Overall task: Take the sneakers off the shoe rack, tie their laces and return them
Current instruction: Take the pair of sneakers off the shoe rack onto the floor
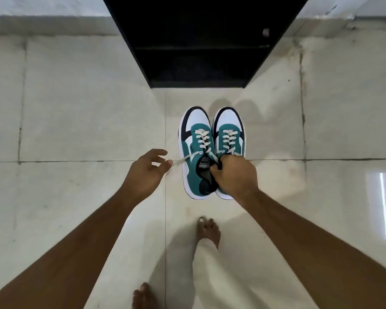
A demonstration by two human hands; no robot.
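Right hand (234, 175) grips both sneakers (196, 132) by their inner collars, side by side above the floor (76, 108). Left hand (146, 169) pinches a loose lace (185, 159). Shoe rack (201, 41) beyond.

You stand on a floor (76, 108) of large, pale, glossy tiles, split by dark grout lines (165, 130) that are stained and smudged in places. Straight ahead of you a black shoe rack (201, 63) rests on those tiles, its inside dark, with one shelf edge running across it. Behind it, a grey band (42, 24) runs along the foot of a pale wall (42, 5). Off to your right, a bright upright streak of light (384, 206) gleams on a tile.
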